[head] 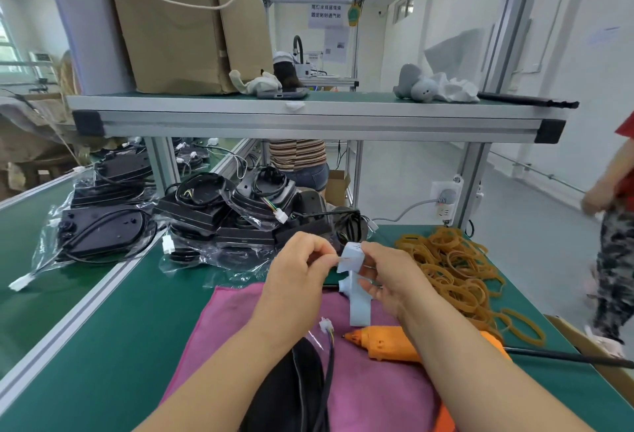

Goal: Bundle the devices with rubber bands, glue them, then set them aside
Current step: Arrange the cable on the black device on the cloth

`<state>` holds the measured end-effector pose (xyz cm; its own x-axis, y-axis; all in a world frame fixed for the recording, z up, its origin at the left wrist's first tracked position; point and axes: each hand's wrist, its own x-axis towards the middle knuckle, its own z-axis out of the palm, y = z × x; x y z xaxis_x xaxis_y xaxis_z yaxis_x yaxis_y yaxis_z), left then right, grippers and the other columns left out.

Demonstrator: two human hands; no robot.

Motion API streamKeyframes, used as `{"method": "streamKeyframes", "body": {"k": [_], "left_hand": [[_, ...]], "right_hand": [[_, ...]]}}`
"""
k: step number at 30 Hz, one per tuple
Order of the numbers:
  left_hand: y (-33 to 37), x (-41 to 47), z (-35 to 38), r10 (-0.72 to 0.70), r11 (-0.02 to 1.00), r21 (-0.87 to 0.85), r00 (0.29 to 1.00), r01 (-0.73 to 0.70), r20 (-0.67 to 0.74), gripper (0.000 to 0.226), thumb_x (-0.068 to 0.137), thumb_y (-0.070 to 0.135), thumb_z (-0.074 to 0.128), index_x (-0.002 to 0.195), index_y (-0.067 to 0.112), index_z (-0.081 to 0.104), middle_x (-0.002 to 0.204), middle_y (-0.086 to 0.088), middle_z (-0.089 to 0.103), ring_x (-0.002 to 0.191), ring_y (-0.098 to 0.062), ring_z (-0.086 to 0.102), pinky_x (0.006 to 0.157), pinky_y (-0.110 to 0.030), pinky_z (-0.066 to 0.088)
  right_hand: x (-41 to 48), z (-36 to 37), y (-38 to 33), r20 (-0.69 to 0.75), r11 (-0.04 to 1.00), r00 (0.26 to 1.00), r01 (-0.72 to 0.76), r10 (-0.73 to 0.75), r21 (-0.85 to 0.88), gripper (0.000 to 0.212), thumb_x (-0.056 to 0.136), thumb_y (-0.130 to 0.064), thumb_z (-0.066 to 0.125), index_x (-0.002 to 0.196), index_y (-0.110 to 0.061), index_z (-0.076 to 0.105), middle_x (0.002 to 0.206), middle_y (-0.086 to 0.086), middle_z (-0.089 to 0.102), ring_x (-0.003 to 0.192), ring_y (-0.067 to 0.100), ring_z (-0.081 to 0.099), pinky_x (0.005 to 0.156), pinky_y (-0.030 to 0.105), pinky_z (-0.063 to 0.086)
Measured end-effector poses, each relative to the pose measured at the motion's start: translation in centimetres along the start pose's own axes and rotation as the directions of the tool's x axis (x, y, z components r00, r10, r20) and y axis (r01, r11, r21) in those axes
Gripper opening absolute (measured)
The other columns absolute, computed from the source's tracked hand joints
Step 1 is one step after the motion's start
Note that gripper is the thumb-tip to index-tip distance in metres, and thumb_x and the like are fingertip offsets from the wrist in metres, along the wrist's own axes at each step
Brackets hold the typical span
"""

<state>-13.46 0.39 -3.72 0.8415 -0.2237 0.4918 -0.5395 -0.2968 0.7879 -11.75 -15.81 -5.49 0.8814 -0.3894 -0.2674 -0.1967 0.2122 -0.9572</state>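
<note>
The black device (291, 387) lies at the near edge of the pink cloth (219, 321), between the forearms. Its cable runs up to a white plug (325, 323) resting on the cloth. Just right of the plug lies the orange glue gun (387, 342), nozzle pointing left, partly under the right forearm.

Above the cloth both hands hold a pale blue paper strip (360, 308). The left hand (298, 270) pinches its upper end between thumb and forefinger, the other fingers curled. The right hand (387, 277) grips the strip from the right with bent fingers, and the tail hangs down.

A heap of tan rubber bands (453, 270) lies on the green table (103, 346) to the right. Behind the hands is a pile of bagged devices (212, 212). Above it, a shelf (308, 116) carries a cardboard box (178, 30).
</note>
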Motion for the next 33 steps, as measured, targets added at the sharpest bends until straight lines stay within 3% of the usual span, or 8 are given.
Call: {"method": "streamKeyframes", "body": {"k": [5, 8, 10, 12, 14, 17, 21, 33], "left_hand": [[-1.3, -1.9, -3.5, -0.209, 0.975, -0.07, 0.978, 0.21, 0.014, 0.018, 0.087, 0.008, 0.066, 0.077, 0.023, 0.065, 0.062, 0.019, 0.06, 0.058, 0.003, 0.049, 0.061, -0.012, 0.041], [-2.2, -3.8, -5.5, -0.331, 0.939, -0.087, 0.943, 0.333, 0.042, 0.019, 0.086, 0.004, 0.069, 0.092, 0.022, 0.064, 0.063, 0.012, 0.061, 0.057, -0.003, 0.051, 0.062, -0.018, 0.044], [-2.8, -5.2, -6.5, -0.405, 0.911, -0.061, 0.912, 0.409, 0.066, 0.023, 0.086, 0.006, 0.07, 0.099, 0.023, 0.062, 0.065, 0.004, 0.063, 0.058, -0.009, 0.052, 0.067, -0.029, 0.044], [-3.4, -6.4, -7.2, -0.461, 0.885, -0.048, 0.885, 0.464, 0.062, 0.026, 0.085, 0.006, 0.072, 0.101, 0.023, 0.061, 0.065, 0.001, 0.065, 0.059, -0.011, 0.052, 0.071, -0.033, 0.045], [-3.8, -7.3, -7.6, -0.509, 0.858, -0.047, 0.859, 0.512, 0.058, 0.027, 0.084, 0.006, 0.074, 0.102, 0.021, 0.061, 0.064, 0.0, 0.065, 0.057, -0.012, 0.052, 0.07, -0.032, 0.045], [-4.3, -8.5, -7.1, -0.573, 0.816, -0.048, 0.816, 0.577, 0.074, 0.027, 0.082, 0.005, 0.076, 0.102, 0.018, 0.061, 0.058, 0.001, 0.061, 0.047, -0.006, 0.047, 0.059, -0.026, 0.04], [-4.8, -9.4, -6.0, -0.584, 0.812, 0.013, 0.81, 0.584, 0.055, 0.028, 0.082, 0.009, 0.076, 0.101, 0.023, 0.06, 0.056, 0.005, 0.06, 0.049, -0.004, 0.051, 0.06, -0.026, 0.042], [-4.5, -9.5, -4.4, -0.487, 0.84, 0.283, 0.873, 0.463, 0.016, 0.029, 0.083, 0.022, 0.074, 0.095, 0.037, 0.052, 0.065, 0.012, 0.067, 0.068, -0.002, 0.062, 0.071, -0.029, 0.051]], "right_hand": [[2.5, -3.5, 0.9, -0.085, 0.883, 0.994, 0.019, -0.066, -0.468, 0.035, 0.098, -0.025, 0.053, 0.066, -0.011, 0.056, 0.062, 0.008, 0.055, 0.05, 0.02, 0.048, 0.048, 0.023, 0.037], [2.6, -5.4, 1.2, -0.082, 0.46, 0.98, 0.01, -0.179, -0.888, 0.037, 0.097, -0.041, 0.056, 0.094, -0.004, 0.062, 0.092, 0.012, 0.063, 0.084, 0.027, 0.058, 0.065, 0.031, 0.044], [2.0, -5.4, 1.6, -0.06, 0.33, 0.947, 0.05, -0.315, -0.943, 0.063, 0.089, -0.046, 0.065, 0.133, -0.005, 0.046, 0.134, 0.014, 0.05, 0.121, 0.029, 0.05, 0.091, 0.038, 0.047], [0.2, -4.2, 2.0, 0.048, 0.31, 0.867, 0.228, -0.496, -0.923, 0.075, 0.087, -0.04, 0.069, 0.147, -0.012, 0.033, 0.151, 0.008, 0.035, 0.137, 0.026, 0.037, 0.106, 0.039, 0.037], [-2.0, -2.2, 2.5, 0.211, 0.295, 0.787, 0.444, -0.58, -0.846, 0.05, 0.086, -0.029, 0.068, 0.133, -0.018, 0.054, 0.132, 0.004, 0.053, 0.121, 0.02, 0.05, 0.097, 0.031, 0.039], [-5.3, 1.1, 3.9, 0.435, 0.315, 0.785, 0.59, -0.442, -0.744, 0.013, 0.085, -0.02, 0.067, 0.097, -0.022, 0.073, 0.097, -0.006, 0.067, 0.091, 0.011, 0.059, 0.079, 0.021, 0.04], [-7.5, 3.2, 5.8, 0.508, 0.408, 0.807, 0.591, -0.301, -0.696, 0.008, 0.087, -0.02, 0.064, 0.088, -0.024, 0.072, 0.089, -0.011, 0.069, 0.086, 0.007, 0.061, 0.08, 0.023, 0.046], [-7.7, 3.3, 7.0, 0.488, 0.337, 0.811, 0.58, -0.322, -0.741, 0.015, 0.091, -0.019, 0.06, 0.101, -0.021, 0.071, 0.104, -0.006, 0.067, 0.097, 0.012, 0.058, 0.087, 0.026, 0.043]]}}
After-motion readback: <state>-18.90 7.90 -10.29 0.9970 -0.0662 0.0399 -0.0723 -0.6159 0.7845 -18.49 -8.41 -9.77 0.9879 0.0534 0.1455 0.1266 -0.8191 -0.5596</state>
